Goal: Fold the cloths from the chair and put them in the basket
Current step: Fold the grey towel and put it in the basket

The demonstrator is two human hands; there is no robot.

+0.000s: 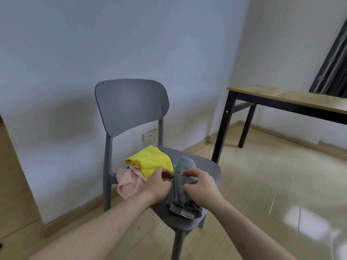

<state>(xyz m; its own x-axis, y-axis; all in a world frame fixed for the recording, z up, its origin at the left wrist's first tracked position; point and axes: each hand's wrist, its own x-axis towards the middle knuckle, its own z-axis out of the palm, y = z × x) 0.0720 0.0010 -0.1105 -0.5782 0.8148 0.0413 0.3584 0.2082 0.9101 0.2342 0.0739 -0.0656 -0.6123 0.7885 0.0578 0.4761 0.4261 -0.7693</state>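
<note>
Pinching a bunched grey cloth (183, 182) on the seat of a grey chair (131, 106), both bare hands work at the same piece: the left hand (158, 186) nips its upper left edge between thumb and fingertips, and the right hand (201, 186) closes thumb and fingers over the crumpled middle, so each grip is narrow and holding the fabric. Below the two grips the cloth hangs in loose folds toward the front rim of the seat, a sewn label showing at its lowest corner, which lies very close to that rim. Judged from this layout, the chief risk is that the slack lower half slides over the rim when the cloth is lifted or shaken flat, since only the upper part is held. A second risk lies just left of the left-hand grip, where a yellow cloth (150, 162) sits folded over on top of a pink cloth (127, 184); the pink one already droops past the seat's left side, and a sweep of the left forearm could drag either off the chair. Because the grey cloth is gripped while bunched, its corners are not visibly matched, so a fold started from here would probably come out skewed. Farther right of the grips stands a wooden table (293, 99), well apart. No basket is in view, so where the folded cloth will go cannot be told.
</note>
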